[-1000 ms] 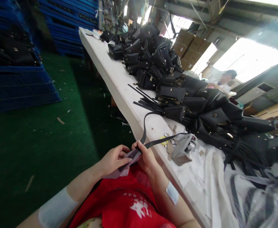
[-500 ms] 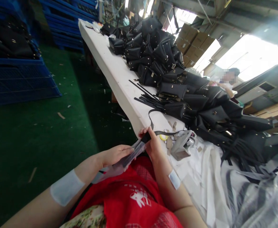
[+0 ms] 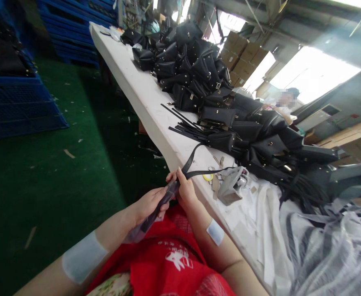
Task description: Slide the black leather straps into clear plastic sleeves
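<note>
Green floor open left of bench; red apron beside bench edge. Black strap, partly in clear plastic, reaches over bench; left hand fingers wrapped round it, right hand fingers pinching it. Apron lettering: too small to read.

Red apron, white print, pale forearm patches

window glare upper right | floor dim, shadowed | left edge soft
</note>
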The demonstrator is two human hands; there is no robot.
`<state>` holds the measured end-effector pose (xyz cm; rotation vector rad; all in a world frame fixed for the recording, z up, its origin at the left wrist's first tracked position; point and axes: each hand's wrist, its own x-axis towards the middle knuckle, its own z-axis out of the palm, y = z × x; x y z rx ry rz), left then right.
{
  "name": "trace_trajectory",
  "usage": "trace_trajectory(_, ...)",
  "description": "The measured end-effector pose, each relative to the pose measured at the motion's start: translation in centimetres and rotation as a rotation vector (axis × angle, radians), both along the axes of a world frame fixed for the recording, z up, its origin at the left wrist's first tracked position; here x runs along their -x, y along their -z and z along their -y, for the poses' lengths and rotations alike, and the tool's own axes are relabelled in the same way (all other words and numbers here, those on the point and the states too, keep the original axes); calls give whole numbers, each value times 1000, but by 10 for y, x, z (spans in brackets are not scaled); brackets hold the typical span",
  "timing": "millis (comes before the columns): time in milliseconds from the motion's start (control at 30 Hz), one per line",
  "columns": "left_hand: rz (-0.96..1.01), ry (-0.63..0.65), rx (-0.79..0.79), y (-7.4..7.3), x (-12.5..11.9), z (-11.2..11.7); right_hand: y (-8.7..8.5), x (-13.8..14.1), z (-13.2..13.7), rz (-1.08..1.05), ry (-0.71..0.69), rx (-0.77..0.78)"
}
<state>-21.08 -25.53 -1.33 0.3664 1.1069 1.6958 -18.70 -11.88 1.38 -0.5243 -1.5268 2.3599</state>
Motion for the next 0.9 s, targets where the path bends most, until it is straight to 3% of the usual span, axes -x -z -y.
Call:
trace_trajectory(133,-186,93,95,-2,5,20,-25,7,-50,-61,103,440)
trace_trajectory(200,-271,160,148,-4,9,30,-39,12,-75,-98,172,537)
trace_trajectory(300,-342,187,197,-8,13,32,-47,19,-82,-122,162,549)
trace_trajectory(467,-326,72,184,-11,17,16,-24,34,-26,-79,-5,459)
trace_trajectory(533,-328,43,199,-7,21,15,-16,35,-16,-69,-100,441)
trace_trajectory(633,-343,115,261,3,30,29,-20,30,-41,-52,-103,544)
trace_trajectory(800,-366,262,349,8,35,60,-41,26,-110,-163,144,624)
trace_trajectory(900,-397,260,306,-3,30,55,-42,33,-103,-175,101,618)
